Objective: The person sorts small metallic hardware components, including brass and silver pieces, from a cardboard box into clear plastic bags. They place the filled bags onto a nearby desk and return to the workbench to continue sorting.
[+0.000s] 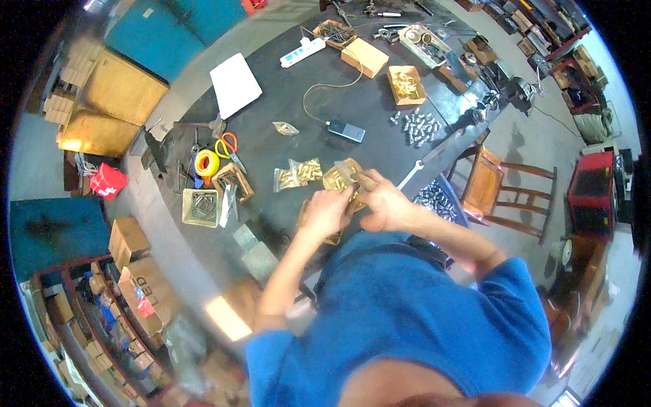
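Note:
Both my hands meet close together over the near edge of the dark table. My left hand [325, 214] has its fingers closed at the near side of a small clear plastic bag [337, 177] with brass-coloured metal pieces in it. From the other side, my right hand [386, 203] closes its fingers and thumb at the bag's right edge. My fingers hide part of the bag. Two filled bags of brass pieces [298, 175] lie flat just left of it. A brown cardboard box [334, 239] shows partly under my hands.
A blue bin [456, 203] of silvery parts sits right of me, beside a wrench [411, 173]. Farther off are a dark handheld device [346, 131], loose silvery parts [422, 127] and a box of brass pieces [407, 86]. Scissors [230, 149] and yellow tape [206, 163] lie left.

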`<action>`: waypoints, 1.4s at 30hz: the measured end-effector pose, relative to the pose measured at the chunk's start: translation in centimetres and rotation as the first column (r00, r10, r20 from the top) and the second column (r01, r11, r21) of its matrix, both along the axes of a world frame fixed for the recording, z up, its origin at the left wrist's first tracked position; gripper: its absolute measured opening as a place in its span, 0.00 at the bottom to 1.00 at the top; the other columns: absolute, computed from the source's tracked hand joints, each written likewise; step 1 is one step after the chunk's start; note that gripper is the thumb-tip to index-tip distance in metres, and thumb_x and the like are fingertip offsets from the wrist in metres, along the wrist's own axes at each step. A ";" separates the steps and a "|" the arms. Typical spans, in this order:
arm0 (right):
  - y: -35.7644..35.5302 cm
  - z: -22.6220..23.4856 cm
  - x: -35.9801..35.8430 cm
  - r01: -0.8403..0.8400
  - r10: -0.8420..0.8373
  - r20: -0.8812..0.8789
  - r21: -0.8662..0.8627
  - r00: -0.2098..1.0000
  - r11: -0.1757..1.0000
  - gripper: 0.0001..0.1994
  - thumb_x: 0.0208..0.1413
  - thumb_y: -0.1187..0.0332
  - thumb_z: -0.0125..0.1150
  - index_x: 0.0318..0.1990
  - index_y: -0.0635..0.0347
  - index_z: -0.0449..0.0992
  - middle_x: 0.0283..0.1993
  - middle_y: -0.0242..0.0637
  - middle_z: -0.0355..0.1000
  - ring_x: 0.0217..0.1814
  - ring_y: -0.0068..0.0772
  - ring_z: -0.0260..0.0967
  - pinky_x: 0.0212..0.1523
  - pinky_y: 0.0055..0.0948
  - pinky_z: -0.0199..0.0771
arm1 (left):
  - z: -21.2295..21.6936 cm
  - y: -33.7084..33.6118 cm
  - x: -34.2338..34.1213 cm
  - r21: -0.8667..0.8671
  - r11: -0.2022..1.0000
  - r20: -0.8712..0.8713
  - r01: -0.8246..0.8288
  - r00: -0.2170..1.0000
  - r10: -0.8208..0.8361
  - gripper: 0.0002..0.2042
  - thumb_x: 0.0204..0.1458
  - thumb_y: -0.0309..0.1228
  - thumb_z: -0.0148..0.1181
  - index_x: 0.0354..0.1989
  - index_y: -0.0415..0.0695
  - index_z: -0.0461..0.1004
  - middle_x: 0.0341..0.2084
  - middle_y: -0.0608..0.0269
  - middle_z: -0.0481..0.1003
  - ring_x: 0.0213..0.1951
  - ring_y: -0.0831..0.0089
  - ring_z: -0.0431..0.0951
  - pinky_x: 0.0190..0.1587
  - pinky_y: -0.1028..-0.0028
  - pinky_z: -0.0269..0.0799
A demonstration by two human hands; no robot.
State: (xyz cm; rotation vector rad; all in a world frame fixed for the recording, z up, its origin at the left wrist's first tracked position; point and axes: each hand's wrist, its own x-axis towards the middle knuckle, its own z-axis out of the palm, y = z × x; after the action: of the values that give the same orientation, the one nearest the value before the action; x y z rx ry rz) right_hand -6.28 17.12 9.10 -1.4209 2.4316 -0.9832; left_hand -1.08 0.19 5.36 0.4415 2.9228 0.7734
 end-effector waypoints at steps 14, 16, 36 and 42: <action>1.7 -4.2 1.7 0.069 -0.073 0.216 0.028 0.974 0.997 0.06 0.25 0.68 0.57 0.17 0.60 0.73 0.32 0.51 0.68 0.38 0.55 0.63 0.39 0.44 0.67 | -2.6 1.0 2.2 -0.059 0.980 0.022 -0.188 0.982 0.189 0.09 0.45 0.39 0.57 0.29 0.49 0.75 0.18 0.55 0.75 0.23 0.57 0.75 0.25 0.60 0.69; 1.5 -4.4 1.9 0.068 -0.066 0.138 -0.016 0.988 0.998 0.07 0.26 0.68 0.58 0.18 0.60 0.73 0.34 0.53 0.68 0.39 0.55 0.64 0.40 0.45 0.67 | -2.5 1.0 2.1 -0.099 0.979 -0.010 -0.179 0.984 0.179 0.09 0.45 0.38 0.58 0.32 0.49 0.75 0.20 0.56 0.75 0.24 0.57 0.76 0.25 0.60 0.69; 2.0 -6.4 1.5 0.031 -0.030 0.316 0.003 0.948 1.000 0.10 0.27 0.68 0.56 0.23 0.62 0.75 0.34 0.49 0.72 0.39 0.54 0.68 0.40 0.42 0.70 | -4.0 0.5 2.9 0.050 0.994 0.227 -0.095 0.971 0.082 0.07 0.45 0.36 0.56 0.29 0.49 0.77 0.22 0.54 0.75 0.28 0.54 0.75 0.31 0.57 0.70; 2.3 -5.9 1.3 0.023 -0.036 0.382 0.037 0.923 0.999 0.11 0.29 0.69 0.56 0.25 0.63 0.76 0.33 0.46 0.73 0.39 0.50 0.70 0.40 0.38 0.71 | -3.7 0.7 2.8 0.102 0.987 0.203 -0.123 0.974 0.100 0.07 0.44 0.35 0.56 0.28 0.48 0.77 0.22 0.52 0.75 0.28 0.54 0.75 0.32 0.57 0.70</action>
State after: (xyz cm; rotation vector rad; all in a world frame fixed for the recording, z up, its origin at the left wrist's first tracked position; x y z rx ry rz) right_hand -4.95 19.38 3.19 -1.0628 2.1736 -1.1038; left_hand 1.75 0.90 1.61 0.1959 2.7474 0.9441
